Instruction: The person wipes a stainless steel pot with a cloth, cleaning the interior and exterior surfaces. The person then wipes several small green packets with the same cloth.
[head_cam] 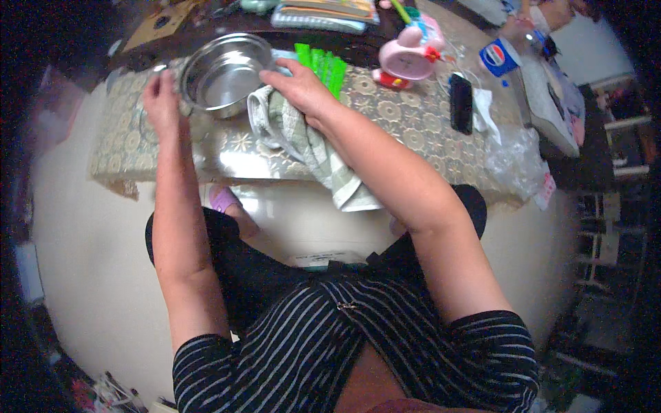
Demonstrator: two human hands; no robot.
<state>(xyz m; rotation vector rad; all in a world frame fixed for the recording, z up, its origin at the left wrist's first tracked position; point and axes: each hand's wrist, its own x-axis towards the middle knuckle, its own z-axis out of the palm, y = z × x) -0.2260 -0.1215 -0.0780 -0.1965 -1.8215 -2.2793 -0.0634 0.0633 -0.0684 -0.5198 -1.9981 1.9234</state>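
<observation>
A round stainless steel pot [224, 82] sits tilted toward me near the far side of the table, its inside bare and shiny. My right hand [299, 90] is at its right rim, thumb near the edge, holding a green-and-white striped towel [310, 139]. The towel hangs down past the table's near edge below my forearm. Left of the pot is my left hand [162, 103], fingers drawn together and blurred. Something small and shiny [160, 67] shows at its fingertips; whether the hand grips it is unclear.
A patterned cloth under clear plastic covers the table [397, 113]. Green packets [323, 67] lie right of the pot. Beyond are a pink toy-like clock [408, 59], a black phone [460, 103], a Pepsi cup [498, 57], crumpled plastic [516, 160] and stacked books [325, 15].
</observation>
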